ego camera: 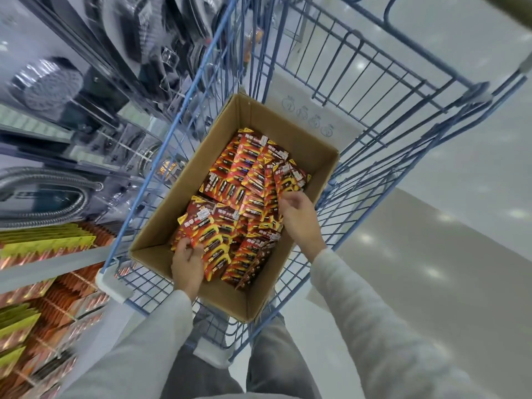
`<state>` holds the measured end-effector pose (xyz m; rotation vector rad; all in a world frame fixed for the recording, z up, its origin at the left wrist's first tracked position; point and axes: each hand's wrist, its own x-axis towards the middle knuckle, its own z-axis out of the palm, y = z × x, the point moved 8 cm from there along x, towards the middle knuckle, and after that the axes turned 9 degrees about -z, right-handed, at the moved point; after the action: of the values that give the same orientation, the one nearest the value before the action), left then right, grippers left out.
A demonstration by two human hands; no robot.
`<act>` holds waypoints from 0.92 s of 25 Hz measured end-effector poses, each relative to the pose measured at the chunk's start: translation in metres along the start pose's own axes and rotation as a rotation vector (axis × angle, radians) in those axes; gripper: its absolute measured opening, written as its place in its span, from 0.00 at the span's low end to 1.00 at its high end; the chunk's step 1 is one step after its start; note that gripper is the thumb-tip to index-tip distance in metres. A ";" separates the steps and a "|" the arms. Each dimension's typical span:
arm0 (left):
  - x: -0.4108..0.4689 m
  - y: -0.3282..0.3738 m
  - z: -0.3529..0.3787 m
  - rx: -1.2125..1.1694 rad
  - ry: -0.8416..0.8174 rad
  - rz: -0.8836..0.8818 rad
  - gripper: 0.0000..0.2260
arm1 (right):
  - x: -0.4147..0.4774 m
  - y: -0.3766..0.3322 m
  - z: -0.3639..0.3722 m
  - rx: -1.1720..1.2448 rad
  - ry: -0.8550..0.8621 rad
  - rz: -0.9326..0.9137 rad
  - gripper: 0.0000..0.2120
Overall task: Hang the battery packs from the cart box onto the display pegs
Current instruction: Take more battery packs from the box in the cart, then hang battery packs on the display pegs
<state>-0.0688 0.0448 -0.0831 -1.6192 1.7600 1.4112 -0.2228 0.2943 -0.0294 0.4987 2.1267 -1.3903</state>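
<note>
The packs [244, 197] lie loose in the box [288, 125], which sits in the cart [184, 110], likely so you can pull stock right beside the display [43, 249]; your left hand [186, 262] reaches into the near corner, fingers [184, 245] pinching one pack; your right hand [299, 216] arches over the right side, fingers curled among the packs, grip unclear.

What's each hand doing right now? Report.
Left hand: grips battery packs in the cardboard box.
Right hand: grips more of them.
</note>
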 end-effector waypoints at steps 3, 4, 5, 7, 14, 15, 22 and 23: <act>-0.036 0.004 -0.029 -0.231 -0.066 -0.021 0.10 | 0.075 0.014 0.018 0.007 -0.020 0.144 0.17; -0.048 0.002 -0.037 -0.259 -0.059 -0.038 0.09 | 0.091 0.019 0.023 0.001 -0.029 0.189 0.18; -0.059 -0.002 -0.045 -0.297 -0.053 -0.052 0.09 | 0.105 0.023 0.029 -0.022 -0.046 0.219 0.18; -0.073 -0.011 -0.054 -0.389 -0.072 -0.079 0.11 | 0.125 0.032 0.034 -0.071 -0.094 0.222 0.18; -0.090 -0.054 -0.048 -0.510 -0.089 -0.231 0.08 | 0.157 0.077 0.038 -0.204 -0.118 0.222 0.44; -0.091 -0.054 -0.045 -0.507 -0.096 -0.217 0.11 | 0.162 0.079 0.036 -0.274 -0.126 0.199 0.49; -0.103 -0.063 -0.031 -0.513 -0.065 -0.240 0.07 | 0.142 0.071 0.048 -0.183 -0.111 0.040 0.19; -0.105 -0.063 -0.030 -0.506 -0.071 -0.235 0.08 | 0.133 0.068 0.051 -0.181 -0.152 0.031 0.14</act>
<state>0.0269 0.0852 -0.0124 -1.9122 1.1788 1.8654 -0.2759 0.2760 -0.1773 0.3424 2.0872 -1.1668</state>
